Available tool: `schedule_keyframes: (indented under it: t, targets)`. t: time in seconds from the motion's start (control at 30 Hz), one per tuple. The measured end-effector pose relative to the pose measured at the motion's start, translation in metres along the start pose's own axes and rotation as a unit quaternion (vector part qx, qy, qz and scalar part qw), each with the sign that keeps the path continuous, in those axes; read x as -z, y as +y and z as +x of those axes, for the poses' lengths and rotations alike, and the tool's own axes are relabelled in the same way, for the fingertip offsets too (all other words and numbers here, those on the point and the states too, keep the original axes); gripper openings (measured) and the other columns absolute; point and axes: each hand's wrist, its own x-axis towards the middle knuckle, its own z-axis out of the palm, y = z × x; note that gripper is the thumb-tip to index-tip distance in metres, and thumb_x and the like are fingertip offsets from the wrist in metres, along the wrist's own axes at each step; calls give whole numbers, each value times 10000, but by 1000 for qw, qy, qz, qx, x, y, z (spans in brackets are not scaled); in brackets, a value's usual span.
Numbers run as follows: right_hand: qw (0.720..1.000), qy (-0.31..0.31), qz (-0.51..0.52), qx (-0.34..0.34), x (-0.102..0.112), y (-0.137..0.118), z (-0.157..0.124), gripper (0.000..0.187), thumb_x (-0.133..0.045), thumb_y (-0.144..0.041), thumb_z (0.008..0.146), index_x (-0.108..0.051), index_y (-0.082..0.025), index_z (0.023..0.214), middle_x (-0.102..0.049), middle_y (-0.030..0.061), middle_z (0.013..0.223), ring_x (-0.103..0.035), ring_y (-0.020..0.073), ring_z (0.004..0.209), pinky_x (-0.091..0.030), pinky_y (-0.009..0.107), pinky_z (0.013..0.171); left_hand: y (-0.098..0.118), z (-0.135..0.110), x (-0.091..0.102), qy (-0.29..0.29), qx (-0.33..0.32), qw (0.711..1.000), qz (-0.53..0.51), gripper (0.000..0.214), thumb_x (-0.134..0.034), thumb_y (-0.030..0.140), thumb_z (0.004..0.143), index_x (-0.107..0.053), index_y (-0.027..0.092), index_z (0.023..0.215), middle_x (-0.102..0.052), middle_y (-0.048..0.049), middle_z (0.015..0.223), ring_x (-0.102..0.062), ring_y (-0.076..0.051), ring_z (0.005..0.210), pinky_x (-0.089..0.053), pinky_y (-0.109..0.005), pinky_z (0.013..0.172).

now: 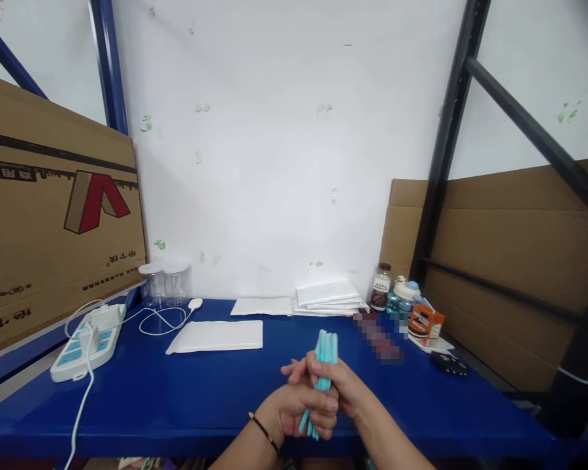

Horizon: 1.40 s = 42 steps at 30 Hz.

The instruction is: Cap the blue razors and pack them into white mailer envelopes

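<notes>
A bundle of slim turquoise sticks stands nearly upright between my hands, just above the front part of the blue table. Their exact kind cannot be made out. My left hand, with a dark band at the wrist, is closed around the lower part of the bundle, and the stick ends poke out below its fingers. Higher up, my right hand grips the same sticks, its thumb across them. The two hands overlap and touch, so some fingers and the middle of the bundle are hidden.
White padded mailers lie on the blue table, with more stacked by the wall. A power strip with cables is at left, near clear jars. Bottles, an orange box and a dark object occupy the right.
</notes>
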Motion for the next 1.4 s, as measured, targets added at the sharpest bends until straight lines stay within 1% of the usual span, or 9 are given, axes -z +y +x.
schedule_keyframes:
  t: [0.1,0.17,0.23,0.4,0.53,0.73,0.87,1.17,1.4]
  targets:
    - [988,103,86,73,15,-2,-1,337,-586,-421,788,-440,-184,598,-488,-47,471,-581,140,554,-468,345,751,17,-18,27,65,8,976,206,575,-820,306,358,-595,179,872,-612,-23,811,-563,-213,769,-427,-353,766]
    - [978,156,92,102,32,-6,-2,306,-574,-423,805,-432,-193,661,-346,-105,416,-368,64,352,-445,265,527,30,-35,61,223,4,884,412,945,-838,319,248,-535,207,1137,-547,-97,1161,-474,-330,1087,-343,-408,957]
    - [970,206,45,122,46,-9,-4,265,-591,-404,801,-443,-199,722,-278,-125,414,-226,38,322,-330,201,398,43,-53,100,309,58,794,521,1141,-829,354,218,-428,220,1278,-385,-146,1358,-306,-390,1254,-246,-451,1040]
    - [942,301,-97,109,64,9,-7,311,-704,-388,688,-500,-191,818,-298,-112,448,-213,29,333,-165,179,350,57,-78,182,316,194,719,588,1358,-814,408,152,-268,221,1381,-239,-200,1443,-77,-436,1330,-132,-607,1022]
    - [926,344,-141,58,68,33,-8,340,-691,-456,670,-547,-170,784,-341,-80,432,-298,62,337,-197,197,343,56,-83,209,293,238,704,601,1360,-808,427,169,-248,227,1392,-285,-214,1421,-97,-444,1324,-68,-677,980]
    - [926,347,-128,77,71,38,-8,374,-580,-529,753,-529,-169,840,-447,-61,462,-355,61,353,-269,181,354,59,-85,208,297,210,704,610,1033,-781,439,286,-481,229,1251,-481,-195,1275,-388,-435,1190,-300,-574,932]
    - [930,350,-52,100,70,28,-5,347,-650,-471,722,-513,-173,836,-293,-119,420,-225,24,348,-207,150,350,64,-75,192,301,142,706,625,689,-672,454,515,-544,233,1155,-590,-134,1130,-526,-353,1062,-330,-511,929]
    - [925,363,40,103,67,24,-8,375,-647,-438,737,-426,-173,588,-235,-121,382,-180,17,298,-156,159,308,46,-61,157,162,177,725,646,1353,-807,465,243,-135,332,1410,-253,-136,1447,-205,-422,1304,-121,-611,1010]
    - [921,352,76,148,52,20,-7,424,-618,-421,768,-357,-184,533,-257,-110,374,-200,29,288,-177,185,327,36,-69,111,188,116,713,666,1085,-744,357,433,-223,336,1384,-480,-111,1255,-434,-369,1159,-289,-544,959]
